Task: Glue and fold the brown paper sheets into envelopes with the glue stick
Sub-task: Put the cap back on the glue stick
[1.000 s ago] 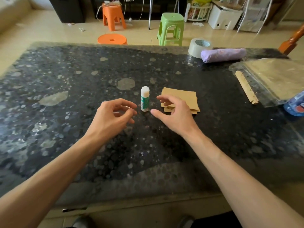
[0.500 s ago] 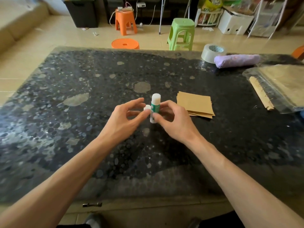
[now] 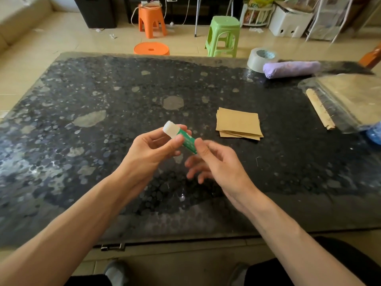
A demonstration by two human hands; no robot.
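You are at the opening step: getting the glue ready, with no sheet laid out for gluing yet. Your left hand [image 3: 152,149], just below the middle of the frame, pinches the small green plastic glue stick [image 3: 186,140] between thumb and fingertips, close to its white cap [image 3: 170,127]. The stick is lifted off the dark speckled stone surface [image 3: 103,96] and tilted, cap toward the upper left, green base toward the lower right. Your right hand [image 3: 218,164] sits just right of it with the fingers loose and spread, holding nothing. Its thumb tip is at the green base, and the blur hides whether it touches.

The cap looks to be on, so the next move calls for your right hand to take the green body while the left pulls the cap away. Hold firmly, since the smooth barrel may slip.

The stack of square brown paper sheets [image 3: 238,122] lies flat right of centre, apart from both hands. After uncapping, you will need to draw one sheet off the top and place it in front of you.
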